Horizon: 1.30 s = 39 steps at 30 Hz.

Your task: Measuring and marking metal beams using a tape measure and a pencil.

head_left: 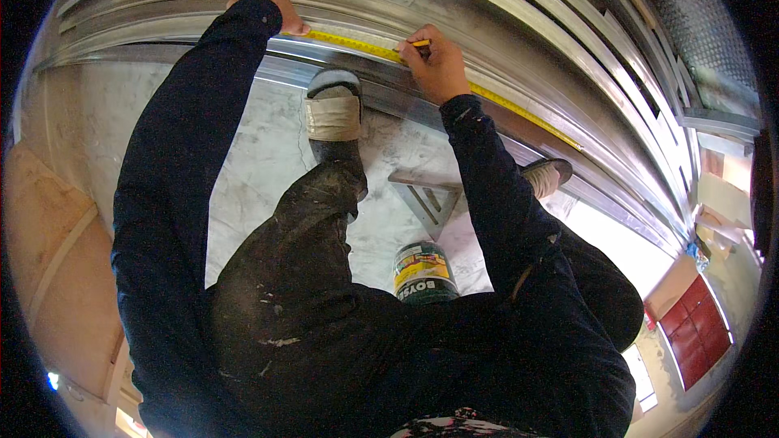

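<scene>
Along the near edge of the pile of metal bars (519, 4), a yellow tape (527, 115) lies stretched out in a long line, following one of the bars. The left hand (272, 8) is at the tape's left end, with its thumb next to the yellow strip. Its fingers are bent, but I cannot tell if its grip pinches the tape or just pushes on it or on the bar. The right hand (439, 67) is farther along the tape, to the right, and its grip is closed on a short yellow pencil (419, 44). The pencil sits between the thumb and the fingers, and its tip points left, down by the tape. More of the tape comes out past the right hand and runs toward the right end of the bars. Both arms have dark sleeves (185, 138). The left foot (333, 105), in a sandal, is on the pale floor (256, 126), with its toes at the near edge of the bars. The right foot (546, 178) is farther right, also near that edge. On the floor between the legs is a gray metal triangle (430, 201) with slots in it. A round tin (424, 270) with a bright label stands nearer to the body. Far to the right there is a red thing (696, 331).
</scene>
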Motion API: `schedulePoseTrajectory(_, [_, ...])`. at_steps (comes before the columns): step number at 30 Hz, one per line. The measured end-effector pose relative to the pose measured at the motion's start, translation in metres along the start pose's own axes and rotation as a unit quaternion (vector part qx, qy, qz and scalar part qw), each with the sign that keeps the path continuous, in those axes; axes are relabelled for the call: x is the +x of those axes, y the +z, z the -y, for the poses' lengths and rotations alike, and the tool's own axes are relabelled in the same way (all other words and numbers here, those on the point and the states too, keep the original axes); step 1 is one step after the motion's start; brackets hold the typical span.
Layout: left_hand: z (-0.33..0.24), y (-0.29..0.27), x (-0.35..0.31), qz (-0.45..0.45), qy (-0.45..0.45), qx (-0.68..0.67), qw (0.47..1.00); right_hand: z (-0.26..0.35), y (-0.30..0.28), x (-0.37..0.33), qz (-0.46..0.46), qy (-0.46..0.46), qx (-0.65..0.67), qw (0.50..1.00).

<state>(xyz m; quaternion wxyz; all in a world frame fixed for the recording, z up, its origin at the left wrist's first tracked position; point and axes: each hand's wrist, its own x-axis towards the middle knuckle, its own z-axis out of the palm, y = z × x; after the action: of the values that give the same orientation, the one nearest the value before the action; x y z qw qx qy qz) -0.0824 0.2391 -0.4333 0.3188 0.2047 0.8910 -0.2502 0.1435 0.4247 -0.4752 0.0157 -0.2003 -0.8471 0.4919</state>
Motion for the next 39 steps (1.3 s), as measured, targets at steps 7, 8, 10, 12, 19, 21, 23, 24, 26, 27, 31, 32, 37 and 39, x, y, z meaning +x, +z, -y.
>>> schedulePoseTrajectory(7, [0.0,0.002,0.0,0.002,0.007,0.009,1.0,-0.001,0.002,0.001,0.007,-0.011,0.0,1.0])
schedulePoseTrajectory(8, [0.0,0.002,0.0,0.0,0.004,0.013,1.0,-0.002,0.003,0.001,0.006,-0.011,0.0,1.0])
schedulePoseTrajectory(10, [-0.001,0.001,-0.002,0.001,-0.003,0.01,1.0,-0.003,0.003,0.001,0.008,-0.013,0.006,1.0])
schedulePoseTrajectory(12, [0.0,0.0,-0.002,0.003,-0.01,0.006,1.0,-0.002,0.003,0.001,0.012,-0.01,-0.002,1.0])
schedulePoseTrajectory(19, [0.003,0.009,0.013,0.003,0.007,0.025,1.0,0.0,0.005,0.003,0.004,-0.044,-0.028,0.999])
schedulePoseTrajectory(21, [0.005,0.014,0.019,0.011,0.015,0.031,0.999,0.004,0.004,0.003,0.01,-0.032,-0.023,0.999])
schedulePoseTrajectory(23, [0.002,0.006,0.014,0.043,0.009,0.019,0.999,0.004,0.002,0.003,0.014,-0.017,-0.021,1.0])
schedulePoseTrajectory(24, [0.001,0.008,0.016,0.043,0.01,0.019,0.999,0.004,0.001,0.003,0.017,-0.015,-0.023,0.999])
schedulePoseTrajectory(26, [0.003,0.013,0.018,0.014,0.016,0.038,0.999,0.006,0.0,0.004,0.021,-0.016,-0.024,0.999])
schedulePoseTrajectory(27, [0.005,0.014,0.019,0.014,0.015,0.038,0.999,0.007,0.0,0.004,0.028,-0.013,-0.019,0.999])
schedulePoseTrajectory(31, [0.002,0.01,0.013,0.017,0.009,0.022,1.0,0.007,-0.002,0.005,0.039,-0.013,-0.026,0.999])
schedulePoseTrajectory(32, [0.001,0.01,0.013,0.014,0.005,0.022,1.0,0.006,-0.002,0.005,0.038,-0.013,-0.026,0.999])
schedulePoseTrajectory(37, [0.002,0.01,0.011,0.001,0.004,0.023,1.0,0.008,0.002,0.011,-0.05,-0.214,-0.177,0.959])
schedulePoseTrajectory(39, [0.007,0.011,0.015,0.011,0.003,0.019,1.0,0.02,0.003,0.004,-0.064,-0.135,-0.099,0.984])
